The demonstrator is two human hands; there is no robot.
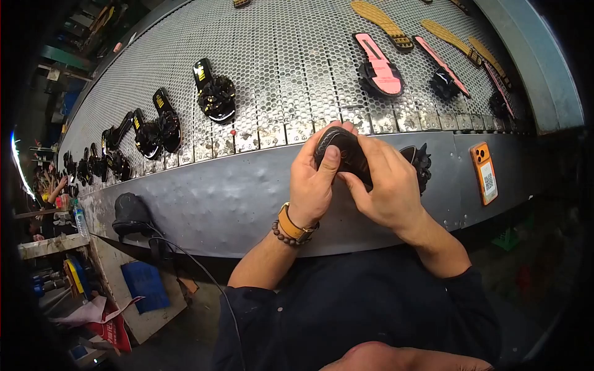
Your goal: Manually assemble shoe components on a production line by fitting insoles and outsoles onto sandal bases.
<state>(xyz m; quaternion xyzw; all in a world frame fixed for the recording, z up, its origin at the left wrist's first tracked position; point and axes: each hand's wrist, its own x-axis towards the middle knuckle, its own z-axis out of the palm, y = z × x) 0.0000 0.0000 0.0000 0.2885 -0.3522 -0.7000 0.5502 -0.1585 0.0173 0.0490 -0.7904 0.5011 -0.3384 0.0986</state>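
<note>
A black sandal (351, 151) is held up in both my hands over the grey metal ledge (247, 204). My left hand (314, 179) grips one end, its thumb pressed flat on the dark surface. From the other side my right hand (391, 182) wraps its fingers over the sandal, thumb along the near edge. Past my right knuckles, a black flower trim (423, 166) sticks out. Whether it belongs to the held sandal or to another one is hidden by my hand.
Beyond the ledge is a perforated metal conveyor (278, 74) bearing black flowered sandals (215, 93), pink-lined sandals (379, 68) and tan soles (383, 23). An orange phone (484, 173) lies to the right. At left sit a black corded device (131, 215) and a water bottle (80, 221).
</note>
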